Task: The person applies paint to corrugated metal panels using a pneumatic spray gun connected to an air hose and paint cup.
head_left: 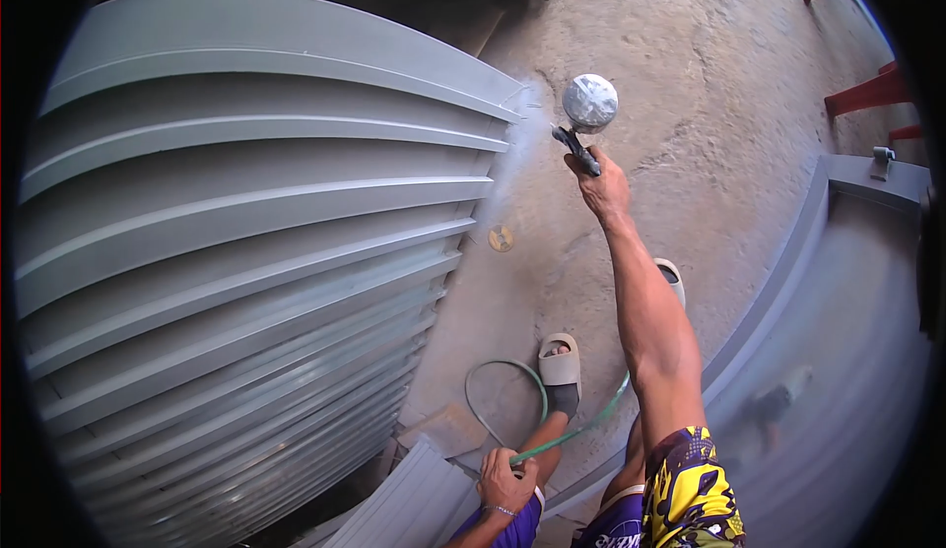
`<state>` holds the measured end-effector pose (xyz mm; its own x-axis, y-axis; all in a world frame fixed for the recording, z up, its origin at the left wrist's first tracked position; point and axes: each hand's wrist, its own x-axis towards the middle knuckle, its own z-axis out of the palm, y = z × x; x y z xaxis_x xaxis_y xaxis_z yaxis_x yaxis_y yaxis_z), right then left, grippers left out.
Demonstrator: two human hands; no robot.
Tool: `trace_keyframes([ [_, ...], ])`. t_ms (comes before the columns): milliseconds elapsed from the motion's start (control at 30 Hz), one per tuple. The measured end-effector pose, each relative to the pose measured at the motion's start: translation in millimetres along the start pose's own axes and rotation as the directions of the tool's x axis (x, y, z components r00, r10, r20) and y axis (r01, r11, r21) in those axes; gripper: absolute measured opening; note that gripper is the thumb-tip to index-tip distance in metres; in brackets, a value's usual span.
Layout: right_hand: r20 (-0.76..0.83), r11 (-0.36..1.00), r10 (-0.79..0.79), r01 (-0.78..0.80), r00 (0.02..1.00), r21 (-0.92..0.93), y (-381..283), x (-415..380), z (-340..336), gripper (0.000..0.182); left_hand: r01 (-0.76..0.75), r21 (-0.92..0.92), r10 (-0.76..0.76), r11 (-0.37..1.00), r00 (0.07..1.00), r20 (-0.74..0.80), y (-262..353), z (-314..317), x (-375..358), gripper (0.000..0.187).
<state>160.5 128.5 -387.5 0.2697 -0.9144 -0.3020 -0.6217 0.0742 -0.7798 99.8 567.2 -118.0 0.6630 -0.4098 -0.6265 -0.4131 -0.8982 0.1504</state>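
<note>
Stretched out ahead, my right hand [603, 185] is closed round the handle of a spray gun [577, 150] with a dark body. On top of the gun sits a round, paint-smeared silver cup [590, 102]. My left hand [506, 481] is low, near my knee, with its fingers wrapped round a green hose [581, 432]. That hose runs up to the right behind my right forearm and also loops over the floor. Left of the gun stands a grey slatted metal panel [266, 134], with a gap between it and the gun.
A grey metal frame [788, 242] lies along the right. Red chair-like legs [867, 93] stand at the upper right. A round yellowish disc [501, 239] lies on the concrete floor [690, 65]. Grey metal strips [409, 499] are by my left hand. My sandalled foot [560, 363] is near the hose loop.
</note>
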Motion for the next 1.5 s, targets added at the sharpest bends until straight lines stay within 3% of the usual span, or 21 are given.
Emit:
trace_keyframes([
  [133,-0.061,1.0,-0.015,0.016,0.998,0.017,1,16,1,0.047,-0.006,-0.004,0.006,1.0,1.0,-0.002,5,0,2,0.03],
  [367,0.05,0.999,-0.035,0.033,0.998,0.029,3,22,1,0.047,-0.03,0.0,0.03,1.0,1.0,0.004,11,-4,5,0.029],
  [533,0.166,0.997,-0.07,0.064,0.984,0.043,-8,-8,12,0.044,-0.027,-0.006,0.027,1.0,1.0,0.003,9,6,-2,0.029],
  [933,0.248,0.996,-0.086,0.075,0.965,0.056,-6,-85,37,0.042,-0.034,-0.004,0.034,0.999,0.999,-0.016,-2,6,-10,0.029],
  [1167,0.214,0.988,-0.125,0.103,0.969,0.112,-16,-106,34,0.039,-0.077,-0.037,0.075,0.996,0.996,-0.04,-23,12,-18,0.028],
  [1300,0.09,0.986,-0.15,0.143,0.985,0.082,-19,-106,35,0.041,-0.077,-0.049,0.074,0.996,0.995,-0.061,-32,17,-25,0.028],
  [1500,0.097,0.992,-0.13,0.13,0.987,0.008,-21,-103,37,0.041,-0.061,-0.069,0.056,0.996,0.996,-0.073,-43,13,-24,0.029],
])
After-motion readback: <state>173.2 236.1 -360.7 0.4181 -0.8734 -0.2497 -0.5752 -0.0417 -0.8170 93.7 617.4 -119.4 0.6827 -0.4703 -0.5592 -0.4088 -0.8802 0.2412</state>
